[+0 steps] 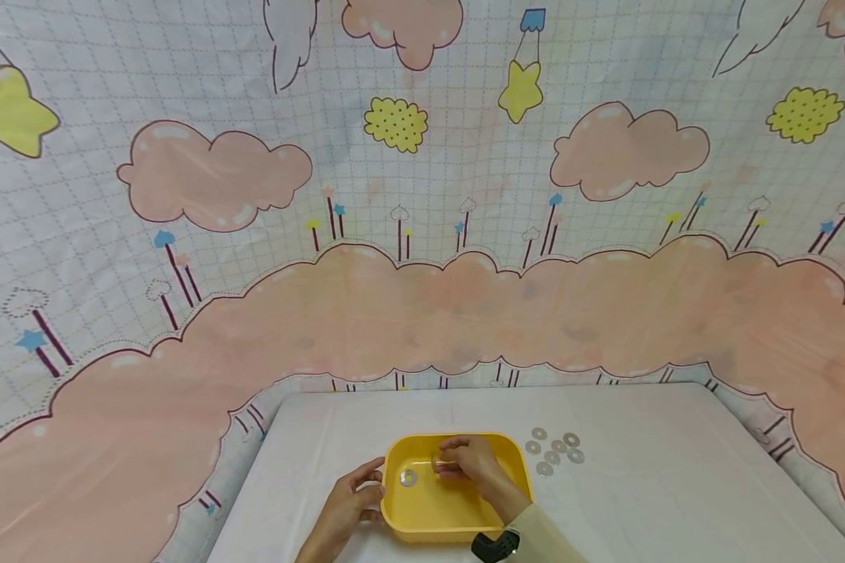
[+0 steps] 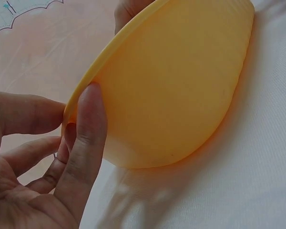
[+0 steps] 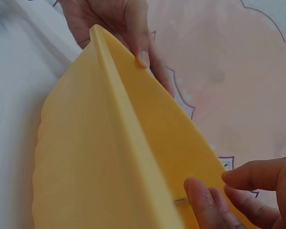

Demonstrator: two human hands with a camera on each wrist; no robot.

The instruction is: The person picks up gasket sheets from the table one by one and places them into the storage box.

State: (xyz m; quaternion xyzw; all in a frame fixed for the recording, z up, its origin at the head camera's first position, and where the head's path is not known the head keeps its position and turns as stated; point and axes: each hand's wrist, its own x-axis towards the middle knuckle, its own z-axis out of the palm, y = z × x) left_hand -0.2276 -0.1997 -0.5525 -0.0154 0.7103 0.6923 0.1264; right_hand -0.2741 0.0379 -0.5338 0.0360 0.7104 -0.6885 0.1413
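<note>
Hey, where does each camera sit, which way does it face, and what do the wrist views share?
Head: on the head, facing forward and down at the tray and washers; left hand, right hand, sleeve and wristband show.
Left wrist: on that wrist, facing the tray's outer wall; left hand at the rim, part of the right hand beyond.
Right wrist: on that wrist, facing the tray's wall and inside; right hand lower right, left hand top.
Shared: both wrist views show the tray and both hands.

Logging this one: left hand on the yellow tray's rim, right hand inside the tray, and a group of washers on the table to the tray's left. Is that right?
No: the head view shows the group of washers to the right of the yellow tray, not its left. The rest stands.
</note>
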